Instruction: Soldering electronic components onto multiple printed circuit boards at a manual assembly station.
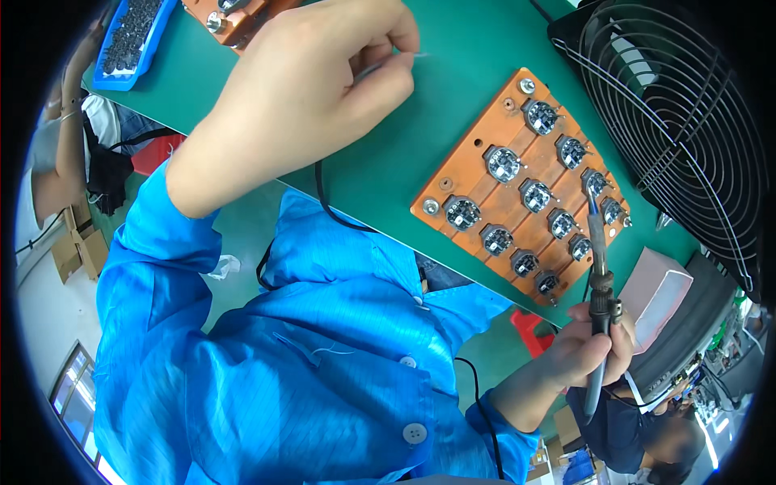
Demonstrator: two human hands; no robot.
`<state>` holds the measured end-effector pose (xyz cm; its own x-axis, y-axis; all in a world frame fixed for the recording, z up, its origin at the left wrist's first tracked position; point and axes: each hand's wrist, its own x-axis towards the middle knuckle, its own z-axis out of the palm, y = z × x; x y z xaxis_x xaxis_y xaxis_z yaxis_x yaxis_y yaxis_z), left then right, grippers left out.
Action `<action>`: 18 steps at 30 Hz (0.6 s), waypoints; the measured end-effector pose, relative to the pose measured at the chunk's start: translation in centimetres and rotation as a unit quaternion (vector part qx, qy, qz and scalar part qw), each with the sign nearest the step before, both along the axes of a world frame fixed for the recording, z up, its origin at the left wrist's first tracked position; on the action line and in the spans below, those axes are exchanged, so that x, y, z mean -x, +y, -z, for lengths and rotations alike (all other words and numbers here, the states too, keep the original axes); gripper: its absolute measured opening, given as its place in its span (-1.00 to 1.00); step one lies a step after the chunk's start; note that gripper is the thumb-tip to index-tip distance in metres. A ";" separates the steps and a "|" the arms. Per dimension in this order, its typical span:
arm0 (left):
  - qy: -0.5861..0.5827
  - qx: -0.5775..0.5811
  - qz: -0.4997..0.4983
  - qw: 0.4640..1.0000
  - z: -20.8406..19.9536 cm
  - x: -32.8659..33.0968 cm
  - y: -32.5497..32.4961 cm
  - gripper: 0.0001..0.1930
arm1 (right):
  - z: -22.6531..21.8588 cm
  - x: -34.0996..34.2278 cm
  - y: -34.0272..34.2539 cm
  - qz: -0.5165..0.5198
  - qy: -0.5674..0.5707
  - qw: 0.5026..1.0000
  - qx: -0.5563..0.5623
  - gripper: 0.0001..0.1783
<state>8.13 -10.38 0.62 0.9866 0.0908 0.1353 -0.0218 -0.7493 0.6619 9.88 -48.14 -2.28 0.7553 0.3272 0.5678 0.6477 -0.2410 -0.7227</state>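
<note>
My right hand (596,352) is closed round the dark handle of a soldering iron (598,303). The iron points away from me, its tip over or touching a small round electronic part (594,183) at the right of an orange fixture board (485,198); contact is unclear. Several similar round parts with metal pins sit in rows on that board. Left of the board, my left hand (323,77) is closed in a pinch above the green table. A thin, light strand (420,55), possibly solder wire, shows at its fingertips; most of it is hidden by the fingers.
A black fan with a wire guard (675,133) stands beyond the board at the right. Near it is a pinkish open box (656,299). A blue tray of small dark parts (133,40) and a second orange fixture (234,20) lie far left. Other people sit at both sides.
</note>
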 end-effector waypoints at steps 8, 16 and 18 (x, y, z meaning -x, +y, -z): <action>0.007 -0.011 0.053 0.999 -1.9 -3.0 -1.0 -0.93 | 3.6 2.3 -3.5 0.134 0.064 0.980 -0.131 -0.65; -0.167 -0.056 0.343 0.923 -0.7 -5.0 -11.7 -0.84 | 4.7 2.4 -4.0 0.315 0.075 0.922 -0.213 -0.58; -0.075 -0.101 0.425 0.897 0.0 -5.6 -16.0 -0.84 | 4.8 2.3 -3.9 0.327 0.063 0.914 -0.230 -0.57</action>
